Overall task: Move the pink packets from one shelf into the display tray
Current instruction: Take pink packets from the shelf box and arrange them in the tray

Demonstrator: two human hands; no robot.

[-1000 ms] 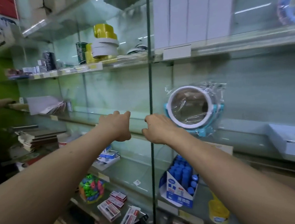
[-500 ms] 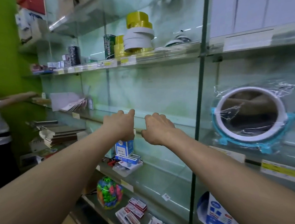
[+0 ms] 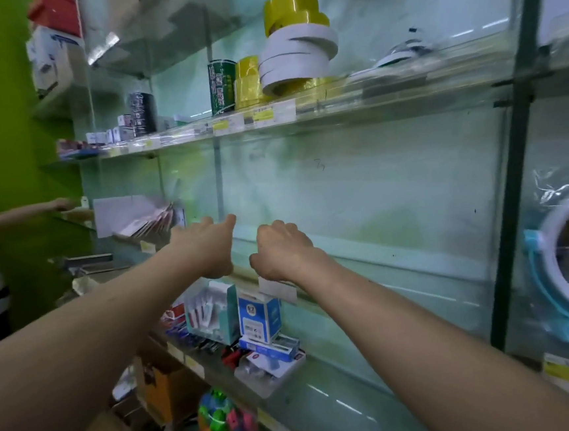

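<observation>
Fingers on your left hand (image 3: 207, 248) and right hand (image 3: 284, 248) are curled, holding nothing; the packets (image 3: 146, 224) lie left, nearer your left hand

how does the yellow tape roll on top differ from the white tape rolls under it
The yellow tape roll is glossy yellow; the white tape rolls are matt white. The yellow tape roll sits on top; the white tape rolls are stacked beneath it, tilted. Both are rolls on the upper shelf.

bright overhead glare on glass; motion blur, edges warped.
</observation>
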